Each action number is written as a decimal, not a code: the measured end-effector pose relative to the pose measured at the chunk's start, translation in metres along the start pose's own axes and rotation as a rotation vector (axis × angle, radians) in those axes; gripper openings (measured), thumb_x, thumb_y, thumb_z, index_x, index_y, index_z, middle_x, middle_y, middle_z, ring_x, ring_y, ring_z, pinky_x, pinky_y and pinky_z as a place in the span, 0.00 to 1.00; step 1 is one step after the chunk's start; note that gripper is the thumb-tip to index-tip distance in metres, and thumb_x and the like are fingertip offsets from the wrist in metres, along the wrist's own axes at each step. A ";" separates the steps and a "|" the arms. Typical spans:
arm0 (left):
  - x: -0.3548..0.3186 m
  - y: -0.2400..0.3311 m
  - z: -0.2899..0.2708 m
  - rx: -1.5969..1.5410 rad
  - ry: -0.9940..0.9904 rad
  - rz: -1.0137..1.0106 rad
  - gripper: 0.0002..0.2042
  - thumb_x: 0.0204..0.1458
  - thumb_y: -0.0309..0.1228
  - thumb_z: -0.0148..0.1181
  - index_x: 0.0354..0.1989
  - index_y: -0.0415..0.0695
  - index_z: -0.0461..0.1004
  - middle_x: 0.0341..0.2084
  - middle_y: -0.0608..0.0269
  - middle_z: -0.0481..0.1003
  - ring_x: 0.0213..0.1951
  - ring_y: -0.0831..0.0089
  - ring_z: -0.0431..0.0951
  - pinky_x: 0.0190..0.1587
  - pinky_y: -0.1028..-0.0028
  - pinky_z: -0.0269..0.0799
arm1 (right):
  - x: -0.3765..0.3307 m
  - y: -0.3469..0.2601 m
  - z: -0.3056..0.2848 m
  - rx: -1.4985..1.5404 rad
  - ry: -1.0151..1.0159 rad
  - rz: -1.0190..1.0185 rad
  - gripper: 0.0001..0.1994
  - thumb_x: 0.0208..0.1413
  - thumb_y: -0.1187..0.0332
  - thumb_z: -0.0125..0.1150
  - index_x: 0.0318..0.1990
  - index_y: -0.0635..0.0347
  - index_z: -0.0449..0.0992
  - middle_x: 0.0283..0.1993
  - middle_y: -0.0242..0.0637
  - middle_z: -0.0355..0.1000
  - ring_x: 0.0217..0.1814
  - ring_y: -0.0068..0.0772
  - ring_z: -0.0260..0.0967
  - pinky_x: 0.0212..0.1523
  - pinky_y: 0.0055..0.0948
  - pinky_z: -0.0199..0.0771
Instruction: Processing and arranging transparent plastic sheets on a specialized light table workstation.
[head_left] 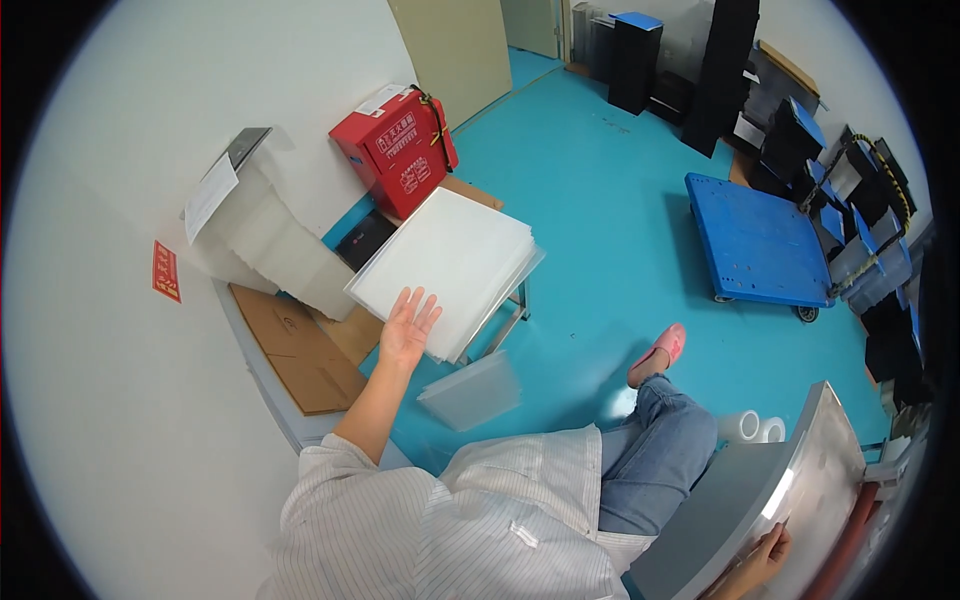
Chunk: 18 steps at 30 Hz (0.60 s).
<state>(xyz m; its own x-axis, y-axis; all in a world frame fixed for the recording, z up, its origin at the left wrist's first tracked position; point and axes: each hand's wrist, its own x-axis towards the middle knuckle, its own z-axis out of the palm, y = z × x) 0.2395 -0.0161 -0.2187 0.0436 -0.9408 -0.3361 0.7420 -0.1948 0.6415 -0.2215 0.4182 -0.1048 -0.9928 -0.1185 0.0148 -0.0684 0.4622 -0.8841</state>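
Observation:
My left hand [405, 330] is raised, palm showing and fingers apart, with nothing in it. It overlaps the near edge of a stack of white sheets [450, 260], which rests on a metal-legged stand [517, 305]. Over at the lower right, my right hand [768, 556] is above a shiny metal-topped table [825, 470]. Its fingers are pinched together, and a small dark tip shows at them, too small to name. Below the stack, a translucent sheet-like piece [472, 390] stands near the floor.
A red box [395, 150] stands behind the stack. Flattened cardboard [300, 350] leans by the left wall. A blue platform trolley [760, 240] is at the right, before several black stacks [720, 80]. White rolls [740, 427] sit beside the metal table.

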 end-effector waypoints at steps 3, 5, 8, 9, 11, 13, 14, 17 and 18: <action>0.006 0.003 -0.003 -0.025 -0.042 -0.014 0.23 0.64 0.24 0.36 0.68 0.43 0.47 0.65 0.51 0.55 0.63 0.49 0.61 0.64 0.51 0.61 | 0.000 0.000 -0.001 -0.089 0.007 0.007 0.16 0.60 0.57 0.57 0.33 0.63 0.70 0.29 0.34 0.65 0.30 0.27 0.59 0.31 0.27 0.64; 0.006 0.002 -0.001 -0.002 -0.029 -0.011 0.22 0.64 0.26 0.38 0.67 0.42 0.49 0.63 0.50 0.57 0.62 0.50 0.61 0.65 0.52 0.61 | -0.001 -0.001 0.002 -0.072 0.025 -0.047 0.16 0.60 0.57 0.57 0.31 0.64 0.69 0.28 0.34 0.64 0.30 0.27 0.59 0.31 0.28 0.64; 0.008 0.008 -0.010 0.098 -0.009 -0.075 0.18 0.63 0.32 0.45 0.58 0.38 0.59 0.55 0.48 0.65 0.55 0.53 0.69 0.58 0.58 0.68 | -0.012 -0.019 0.003 -0.141 0.041 -0.101 0.17 0.60 0.57 0.57 0.30 0.65 0.70 0.28 0.35 0.65 0.29 0.27 0.60 0.30 0.28 0.64; 0.008 0.011 -0.013 0.172 0.000 -0.146 0.17 0.61 0.37 0.51 0.51 0.35 0.67 0.48 0.46 0.72 0.49 0.55 0.75 0.51 0.62 0.75 | -0.014 -0.024 0.005 -0.140 0.031 -0.101 0.17 0.60 0.57 0.57 0.30 0.65 0.70 0.28 0.35 0.65 0.29 0.27 0.60 0.30 0.28 0.64; 0.002 0.033 -0.013 0.541 0.073 -0.215 0.17 0.58 0.42 0.55 0.40 0.36 0.70 0.37 0.50 0.74 0.38 0.61 0.76 0.40 0.67 0.74 | -0.017 -0.030 0.008 -0.087 0.089 -0.011 0.16 0.59 0.59 0.58 0.30 0.66 0.71 0.28 0.36 0.67 0.30 0.28 0.61 0.30 0.29 0.65; 0.003 0.040 -0.019 0.909 0.141 -0.293 0.21 0.55 0.47 0.59 0.29 0.37 0.72 0.26 0.54 0.76 0.27 0.67 0.77 0.29 0.72 0.73 | -0.014 -0.023 0.006 -0.083 0.105 -0.038 0.16 0.59 0.59 0.59 0.30 0.66 0.71 0.28 0.37 0.67 0.30 0.28 0.62 0.31 0.29 0.65; 0.005 0.041 -0.025 1.128 0.193 -0.243 0.23 0.53 0.51 0.60 0.25 0.39 0.71 0.20 0.59 0.73 0.21 0.71 0.71 0.23 0.73 0.67 | -0.011 -0.020 0.006 -0.071 0.116 -0.067 0.15 0.58 0.60 0.59 0.31 0.66 0.72 0.28 0.37 0.68 0.30 0.28 0.62 0.31 0.30 0.66; 0.004 0.039 -0.034 1.274 0.289 -0.231 0.25 0.51 0.54 0.62 0.19 0.41 0.69 0.13 0.64 0.68 0.14 0.75 0.64 0.17 0.74 0.58 | -0.006 -0.013 0.003 -0.043 0.090 -0.071 0.15 0.58 0.60 0.60 0.32 0.67 0.72 0.28 0.38 0.68 0.29 0.29 0.62 0.32 0.29 0.67; 0.002 0.036 -0.032 1.202 0.324 -0.274 0.25 0.51 0.53 0.62 0.18 0.42 0.68 0.13 0.65 0.67 0.14 0.76 0.62 0.17 0.74 0.57 | -0.006 -0.012 0.002 -0.045 0.095 -0.068 0.15 0.58 0.60 0.60 0.32 0.67 0.72 0.28 0.38 0.68 0.29 0.29 0.62 0.32 0.29 0.67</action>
<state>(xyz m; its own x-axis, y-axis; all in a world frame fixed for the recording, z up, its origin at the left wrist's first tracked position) 0.2876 -0.0163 -0.2187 0.2719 -0.7530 -0.5993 -0.3107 -0.6580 0.6859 -0.2146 0.4114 -0.0956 -0.9904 -0.0677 0.1202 -0.1379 0.4950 -0.8579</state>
